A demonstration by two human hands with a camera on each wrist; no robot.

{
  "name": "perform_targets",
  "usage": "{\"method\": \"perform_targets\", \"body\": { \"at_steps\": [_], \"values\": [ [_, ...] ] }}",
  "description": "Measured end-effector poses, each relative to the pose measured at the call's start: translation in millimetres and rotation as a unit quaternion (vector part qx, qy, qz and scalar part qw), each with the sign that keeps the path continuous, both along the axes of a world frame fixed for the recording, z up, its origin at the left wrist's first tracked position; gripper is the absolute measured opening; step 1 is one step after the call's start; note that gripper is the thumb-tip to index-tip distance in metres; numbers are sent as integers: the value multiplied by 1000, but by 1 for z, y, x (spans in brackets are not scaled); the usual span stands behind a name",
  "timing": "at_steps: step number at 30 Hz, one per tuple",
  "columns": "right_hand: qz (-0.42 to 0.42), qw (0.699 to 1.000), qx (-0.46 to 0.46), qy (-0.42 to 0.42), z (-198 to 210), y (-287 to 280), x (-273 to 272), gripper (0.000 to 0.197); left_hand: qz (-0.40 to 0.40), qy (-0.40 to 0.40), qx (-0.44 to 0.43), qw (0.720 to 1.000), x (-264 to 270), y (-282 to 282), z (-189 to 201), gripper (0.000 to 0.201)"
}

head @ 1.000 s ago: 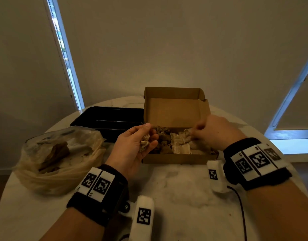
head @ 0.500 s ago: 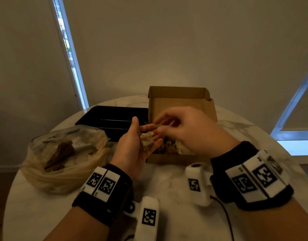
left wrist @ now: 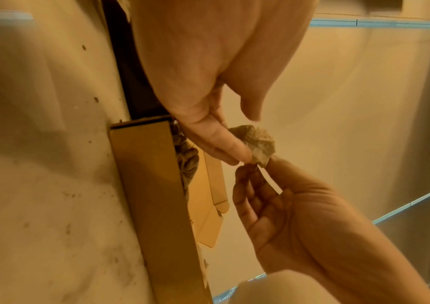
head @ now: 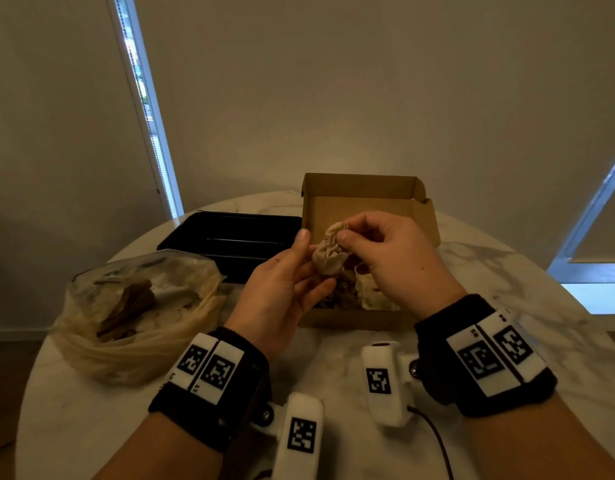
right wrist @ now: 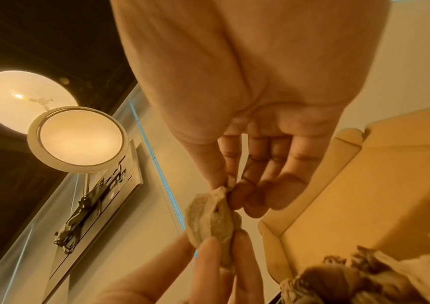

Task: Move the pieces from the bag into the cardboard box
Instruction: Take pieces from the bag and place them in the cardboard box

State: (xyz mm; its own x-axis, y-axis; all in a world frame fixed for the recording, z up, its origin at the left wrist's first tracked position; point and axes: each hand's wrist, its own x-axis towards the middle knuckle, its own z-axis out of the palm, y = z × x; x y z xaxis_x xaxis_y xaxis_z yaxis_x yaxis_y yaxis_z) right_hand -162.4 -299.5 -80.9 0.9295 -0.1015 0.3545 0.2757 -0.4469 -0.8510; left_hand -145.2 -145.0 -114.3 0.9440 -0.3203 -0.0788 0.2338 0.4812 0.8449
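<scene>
Both hands hold one crumpled beige piece [head: 328, 252] in the air over the front left corner of the open cardboard box [head: 354, 321]. My left hand [head: 316, 268] cradles its lower end, fingers curled round it and thumb raised. My right hand [head: 342, 233] pinches the top of the piece between thumb and forefinger. The right wrist view shows the piece [right wrist: 211, 218] with the left fingertips [right wrist: 221, 257] gripping its bottom. Several brown and pale pieces [head: 351, 292] lie in the box. The plastic bag [head: 136, 306], at the left, holds more pieces.
A black tray [head: 230, 233] lies behind the bag, left of the box. The box lid [head: 361, 206] stands upright at the back. Everything rests on a round white marble table [head: 334, 362], whose edge curves close on the left and right.
My right hand left the box, came over to the left hand and took hold of the piece's top. Both hands have risen slightly with it.
</scene>
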Motion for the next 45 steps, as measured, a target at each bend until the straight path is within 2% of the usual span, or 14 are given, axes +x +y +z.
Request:
{"method": "perform_targets", "body": {
  "at_steps": [5,8,10,12,14,17,19,23,26,30,33,35,42,45],
  "values": [
    [0,999,25,28,-1,-4,0,14,15,-17,-37,999,2,1,-2,34],
    [28,996,26,81,-4,-5,-1,44,25,-40,-39,998,2,2,-3,37],
    [42,995,13,89,-6,-2,-3,32,22,-56,-36,998,2,1,-4,36],
    [21,998,6,60,-5,-2,-2,11,21,-60,-37,997,2,1,-4,32],
    [5,999,29,36,-4,-4,0,3,23,-60,-36,997,2,1,-5,33],
    [-6,997,75,21,-3,-6,1,6,29,-56,-34,997,2,0,-4,41],
    [-7,997,72,16,-4,-6,2,8,28,-59,-39,997,1,-1,-3,37],
    [54,990,77,101,-6,-5,-2,28,31,-71,-41,996,2,0,-5,32],
    [37,995,38,88,-3,-9,-3,19,36,-66,-35,997,4,0,-6,34],
    [-13,994,77,73,3,-35,-9,9,106,-65,-6,992,9,3,-10,20],
    [-73,993,35,84,2,-62,-18,7,157,-70,61,983,15,9,-14,9],
    [-108,988,21,106,-3,-73,-22,7,166,-65,103,979,17,10,-18,11],
    [-139,955,-134,225,-4,-72,-29,16,118,-33,184,975,20,5,-31,21],
    [-163,943,-172,233,-1,-74,-31,32,109,-22,201,973,22,5,-33,21]
  ]
}}
